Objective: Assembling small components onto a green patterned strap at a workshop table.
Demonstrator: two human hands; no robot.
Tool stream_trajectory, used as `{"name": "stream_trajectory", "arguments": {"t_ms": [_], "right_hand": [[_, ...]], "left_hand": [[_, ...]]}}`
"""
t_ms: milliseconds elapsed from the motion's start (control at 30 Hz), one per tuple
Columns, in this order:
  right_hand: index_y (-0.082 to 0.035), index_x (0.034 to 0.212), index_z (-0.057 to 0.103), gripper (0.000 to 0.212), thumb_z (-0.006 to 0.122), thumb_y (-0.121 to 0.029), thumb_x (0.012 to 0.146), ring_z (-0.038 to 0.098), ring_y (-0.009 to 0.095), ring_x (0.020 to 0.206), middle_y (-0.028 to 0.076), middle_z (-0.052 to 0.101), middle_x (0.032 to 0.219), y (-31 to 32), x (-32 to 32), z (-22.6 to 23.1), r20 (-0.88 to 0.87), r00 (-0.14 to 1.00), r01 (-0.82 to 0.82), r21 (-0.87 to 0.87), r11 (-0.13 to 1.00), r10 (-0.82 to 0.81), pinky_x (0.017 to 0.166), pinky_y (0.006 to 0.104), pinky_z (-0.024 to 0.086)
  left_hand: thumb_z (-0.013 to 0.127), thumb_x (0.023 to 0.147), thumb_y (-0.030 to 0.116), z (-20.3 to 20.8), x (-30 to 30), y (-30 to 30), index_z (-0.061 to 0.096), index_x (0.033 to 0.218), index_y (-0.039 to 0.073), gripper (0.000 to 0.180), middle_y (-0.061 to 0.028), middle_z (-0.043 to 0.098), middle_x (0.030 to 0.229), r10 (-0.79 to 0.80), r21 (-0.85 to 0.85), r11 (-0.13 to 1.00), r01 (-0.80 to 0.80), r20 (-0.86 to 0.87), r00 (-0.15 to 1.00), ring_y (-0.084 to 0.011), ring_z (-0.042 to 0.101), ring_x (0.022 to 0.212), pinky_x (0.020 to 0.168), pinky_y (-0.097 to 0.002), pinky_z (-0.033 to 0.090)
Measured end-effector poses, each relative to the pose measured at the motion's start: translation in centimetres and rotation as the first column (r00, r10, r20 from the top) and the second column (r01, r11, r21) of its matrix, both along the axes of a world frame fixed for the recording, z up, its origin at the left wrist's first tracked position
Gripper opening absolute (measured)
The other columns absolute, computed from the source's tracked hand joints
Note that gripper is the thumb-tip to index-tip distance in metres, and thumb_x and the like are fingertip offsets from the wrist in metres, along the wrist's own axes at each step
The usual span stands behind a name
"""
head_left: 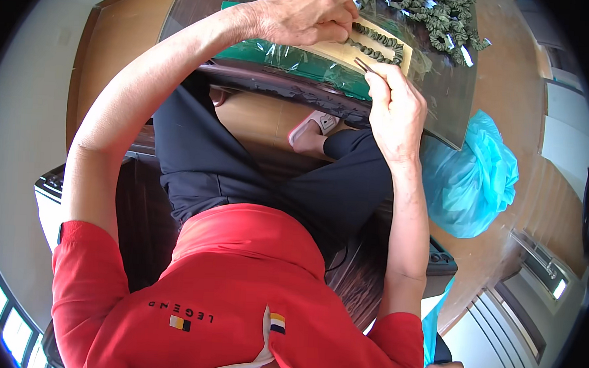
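Note:
A gathered dark green fabric band [398,54] lies in a loop on a pale yellow board [321,50] at the table's near side. My left hand [303,16] comes over the board from the left, its fingers bent and closed on the left end of the band. The exact pinch point is hidden under the fingers. In my right hand [399,113] is a pair of dark metal tweezers [362,65], gripped between thumb and fingers. Their tips point up and left, close to the band's lower strand. Beneath the board lies a green mat [287,60] with clear film over it.
A heap of similar dark green gathered bands [443,22] with white tags covers the far right of the dark table [445,112]. Below the table's right edge, a blue plastic bag [471,180] stands on the floor. My legs are under the near edge.

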State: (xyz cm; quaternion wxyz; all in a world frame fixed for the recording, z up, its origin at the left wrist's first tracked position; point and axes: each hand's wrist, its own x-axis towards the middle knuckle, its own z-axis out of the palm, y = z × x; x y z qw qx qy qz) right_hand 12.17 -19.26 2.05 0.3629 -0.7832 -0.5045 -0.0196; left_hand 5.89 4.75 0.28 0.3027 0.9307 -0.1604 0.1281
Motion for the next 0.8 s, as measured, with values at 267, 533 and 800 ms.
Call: {"name": "stream_trajectory", "arguments": {"t_ms": [267,533,800], "right_hand": [[-0.009,0.095,0.066,0.006,0.064,-0.009,0.089,0.058,0.024,0.056,0.006,0.068,0.076,1.9,-1.1,-0.8,-0.035,0.997,0.068,0.007,0.998,-0.068,0.055,0.0352,0.046],[-0.011,0.097,0.067,0.009,0.064,-0.01,0.089,0.058,0.024,0.056,0.006,0.069,0.078,2.8,-1.3,-1.3,0.037,0.996,0.084,0.008,0.996,-0.085,0.055,0.0355,0.046],[-0.011,0.098,0.068,0.009,0.065,-0.012,0.09,0.062,0.026,0.06,0.005,0.072,0.084,3.1,-1.2,-0.6,0.131,0.99,0.045,0.005,0.999,-0.045,0.057,0.0359,0.048]], "left_hand": [[0.06,0.093,0.007,-0.9,-0.8,0.6,0.067,0.107,0.002,0.016,-0.0141,0.061,0.12,-0.035,-0.062,0.997,0.039,0.068,0.997,-0.0308,0.051,0.109,0.095,-0.0405,0.041],[0.06,0.093,0.006,-2.0,-1.4,1.4,0.066,0.109,0.004,0.017,-0.0132,0.059,0.124,-0.078,-0.202,0.975,0.094,0.087,0.993,-0.0293,0.051,0.11,0.097,-0.0392,0.04],[0.06,0.092,0.005,-2.1,-1.8,1.3,0.066,0.103,0.005,0.013,-0.0142,0.056,0.127,-0.067,-0.238,0.967,0.091,0.106,0.992,-0.0307,0.05,0.11,0.099,-0.0425,0.039]]}}
